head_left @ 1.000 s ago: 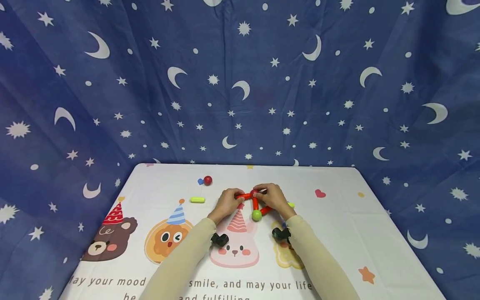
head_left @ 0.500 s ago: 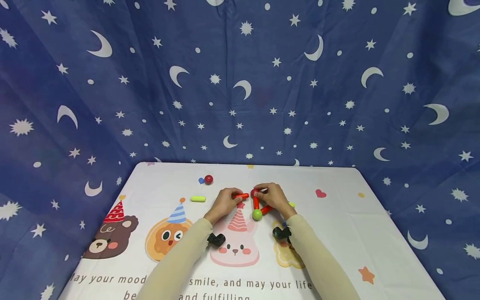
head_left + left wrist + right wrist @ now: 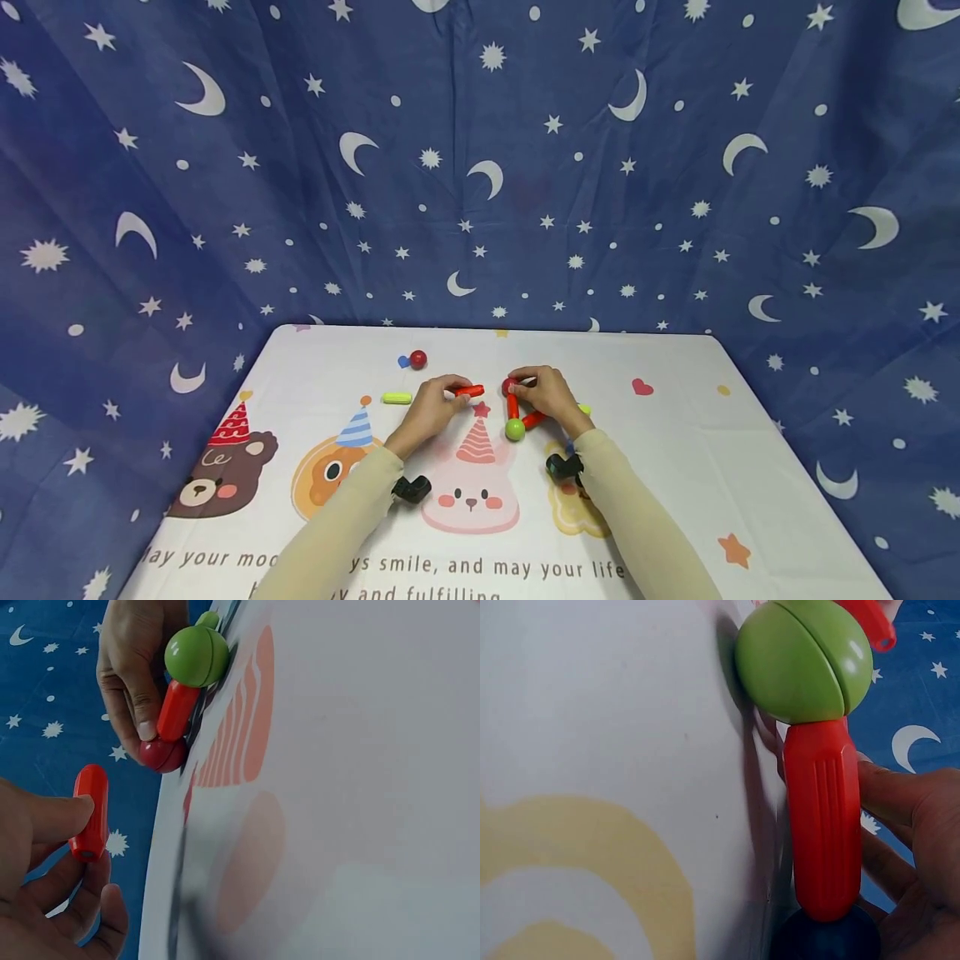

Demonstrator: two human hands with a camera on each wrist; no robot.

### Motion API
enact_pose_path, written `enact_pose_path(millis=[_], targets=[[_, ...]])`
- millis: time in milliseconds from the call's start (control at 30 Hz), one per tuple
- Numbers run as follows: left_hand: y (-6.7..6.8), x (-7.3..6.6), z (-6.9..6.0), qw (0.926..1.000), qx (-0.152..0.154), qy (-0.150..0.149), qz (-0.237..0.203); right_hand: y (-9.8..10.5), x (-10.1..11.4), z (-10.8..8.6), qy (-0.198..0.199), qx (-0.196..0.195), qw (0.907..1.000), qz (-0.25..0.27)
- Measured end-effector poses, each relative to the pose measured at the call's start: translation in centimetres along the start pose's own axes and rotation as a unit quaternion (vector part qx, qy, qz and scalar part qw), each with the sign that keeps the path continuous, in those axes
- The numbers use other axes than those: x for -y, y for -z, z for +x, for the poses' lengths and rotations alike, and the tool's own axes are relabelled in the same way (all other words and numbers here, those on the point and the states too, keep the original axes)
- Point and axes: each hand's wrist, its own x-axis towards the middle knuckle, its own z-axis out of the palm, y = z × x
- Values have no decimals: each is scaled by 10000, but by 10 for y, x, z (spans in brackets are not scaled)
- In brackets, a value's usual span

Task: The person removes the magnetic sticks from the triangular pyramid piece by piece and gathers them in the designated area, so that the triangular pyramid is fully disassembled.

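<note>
My left hand [image 3: 429,410] pinches a loose red rod [image 3: 91,814] between thumb and fingers, apart from the joined pieces. To its right, my right hand [image 3: 551,395] holds a red ball [image 3: 162,754] between thumb and fingers. That ball joins a short red rod [image 3: 513,407], which ends in a green ball [image 3: 514,429]. From the green ball a second red rod [image 3: 823,825] runs to a dark blue ball [image 3: 826,937], seen at the bottom of the right wrist view. A yellow-green rod [image 3: 585,409] shows just past the right hand; its far end is hidden.
A loose red ball [image 3: 418,359] lies toward the back of the table, and a yellow-green rod [image 3: 397,398] lies left of my left hand. The white printed tablecloth [image 3: 675,467] covers the table. A blue star-patterned curtain [image 3: 525,275] hangs behind its far edge.
The red rod in my left hand has come away from the red ball and moved left with the hand. My right hand has stayed at the red ball.
</note>
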Motion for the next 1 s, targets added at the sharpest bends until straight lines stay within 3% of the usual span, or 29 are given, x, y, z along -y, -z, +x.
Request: enact_pose_path(millis=[200, 667, 1000], targets=[[11, 0, -5, 9993, -115, -276, 241, 3, 1, 1, -3, -14, 10000, 49], [41, 6, -33, 9989, -245, -165, 361, 0, 0, -1, -51, 87, 9999, -6], [59, 20, -47, 9987, -417, -136, 275, 0, -1, 1, 75, 52, 10000, 18]])
